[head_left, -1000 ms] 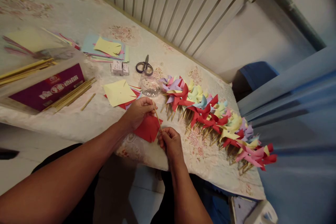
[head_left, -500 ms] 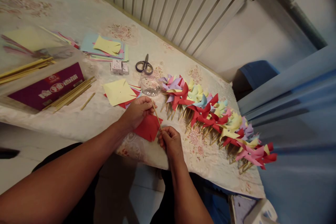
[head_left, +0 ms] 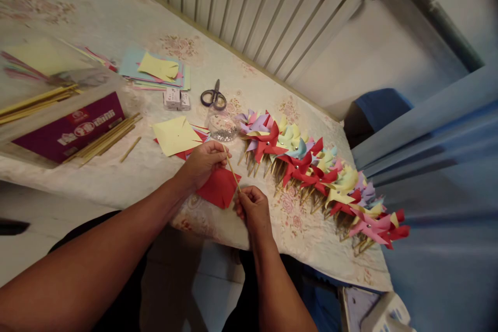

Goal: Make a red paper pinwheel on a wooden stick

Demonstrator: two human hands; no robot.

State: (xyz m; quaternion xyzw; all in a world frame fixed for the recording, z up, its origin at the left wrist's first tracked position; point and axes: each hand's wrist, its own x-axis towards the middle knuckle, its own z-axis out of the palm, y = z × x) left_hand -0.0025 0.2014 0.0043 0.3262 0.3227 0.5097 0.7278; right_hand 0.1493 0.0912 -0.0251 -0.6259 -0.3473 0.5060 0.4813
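A thin wooden stick (head_left: 232, 168) slants between my two hands. My left hand (head_left: 208, 161) pinches its upper end, and my right hand (head_left: 252, 207) has its fingers closed round the lower end. Beneath the stick, a red paper square (head_left: 218, 188) with slits cut in its corners lies on the table, partly covered by my left hand. Just beyond the left hand is a clear round dish (head_left: 223, 128) holding small shiny pins. Left of that dish, a pale yellow cut square (head_left: 177, 136) tops a small pile of coloured ones.
Finished paper pinwheels (head_left: 298, 166) on sticks lie in a long row at the right. Scissors (head_left: 213, 97), small white boxes (head_left: 177, 99) and stacked coloured paper (head_left: 128, 65) sit farther back. Bundled sticks (head_left: 107, 137) lie beside a plastic container (head_left: 70, 129) at left. A radiator (head_left: 233, 5) stands behind the flowered tablecloth.
Almost nothing differs. Both hands keep the stick over the red paper, and the whole view has shifted very slightly.
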